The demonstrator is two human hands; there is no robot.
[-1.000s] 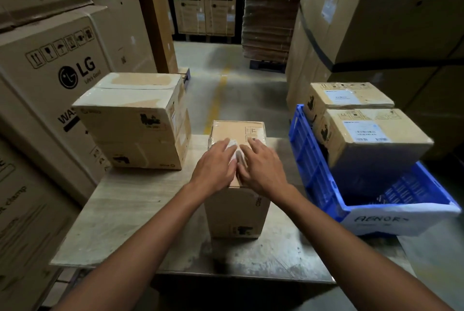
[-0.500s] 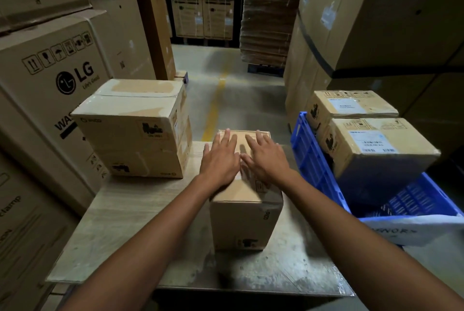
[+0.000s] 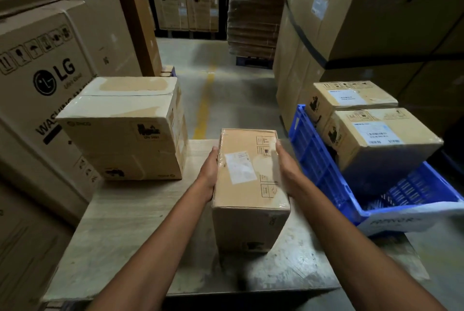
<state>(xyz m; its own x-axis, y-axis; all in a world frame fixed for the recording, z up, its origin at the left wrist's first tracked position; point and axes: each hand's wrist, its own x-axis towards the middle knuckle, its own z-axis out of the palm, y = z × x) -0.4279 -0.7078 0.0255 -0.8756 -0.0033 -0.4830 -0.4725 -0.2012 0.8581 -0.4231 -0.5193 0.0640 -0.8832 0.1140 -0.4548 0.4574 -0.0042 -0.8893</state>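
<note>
A small brown cardboard box (image 3: 251,200) stands on the pale table (image 3: 125,235) in front of me, with a white label (image 3: 239,168) stuck on its taped top. My left hand (image 3: 209,172) lies flat against the box's left side, thumb at the top edge. My right hand (image 3: 288,172) presses flat against the right side, slightly blurred. The box sits between both palms. Most of my fingers are hidden behind the box's sides.
Two larger stacked boxes (image 3: 120,132) stand on the table's far left. A blue crate (image 3: 324,175) at the right holds two labelled boxes (image 3: 376,142). Big LG cartons (image 3: 50,74) wall the left, tall cartons (image 3: 364,22) the right. A floor aisle with a yellow line (image 3: 204,109) runs ahead.
Both hands slid from the top of the small box, where they pressed the label down, out to its left and right sides. The label now shows uncovered.
</note>
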